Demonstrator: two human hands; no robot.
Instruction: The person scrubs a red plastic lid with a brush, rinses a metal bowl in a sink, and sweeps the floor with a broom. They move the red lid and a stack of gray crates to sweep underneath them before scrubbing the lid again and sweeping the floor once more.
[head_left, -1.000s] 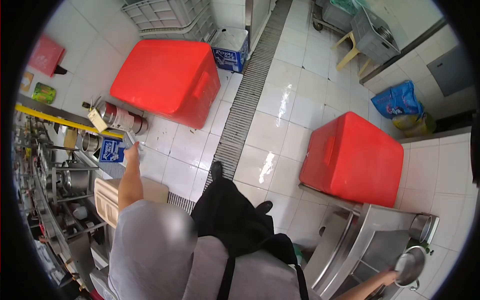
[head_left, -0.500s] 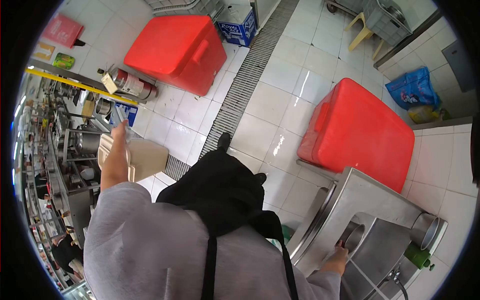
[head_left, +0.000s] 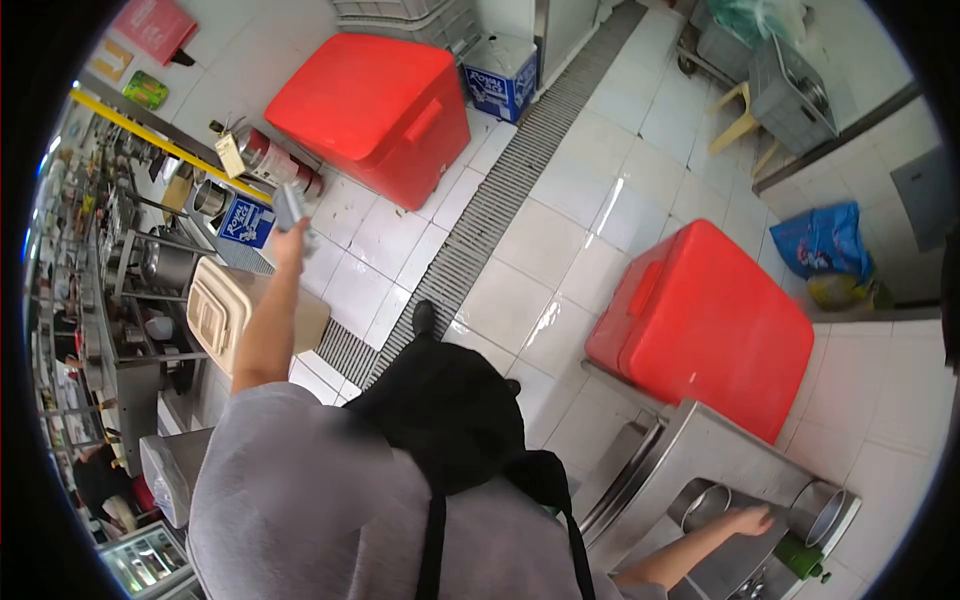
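Observation:
My left hand (head_left: 290, 245) is stretched forward at the left, closed round a light grey object (head_left: 288, 207) that is blurred and hard to identify. Beneath that arm stands a beige lidded bin (head_left: 222, 312). Over the steel sink (head_left: 735, 450) at the lower right is my right hand (head_left: 748, 521), its fingers loosely extended with nothing visible in them. It is between a round metal pot (head_left: 706, 508) in the basin and a second metal pot (head_left: 818, 514) at the sink's right end. A green object (head_left: 798, 556) lies beside the second pot.
Red coolers stand ahead at the left (head_left: 365, 100) and on the right (head_left: 715, 330). A floor drain grate (head_left: 500, 200) runs between them. Also in view are a fire extinguisher (head_left: 270, 160), a blue bag (head_left: 822, 242), grey crates (head_left: 790, 90) and metal shelving (head_left: 125, 350) at the left.
My right hand has let go of the pot in the basin and moved right over the sink. My left hand, still round the grey object, has shifted right in view. The whole view has shifted.

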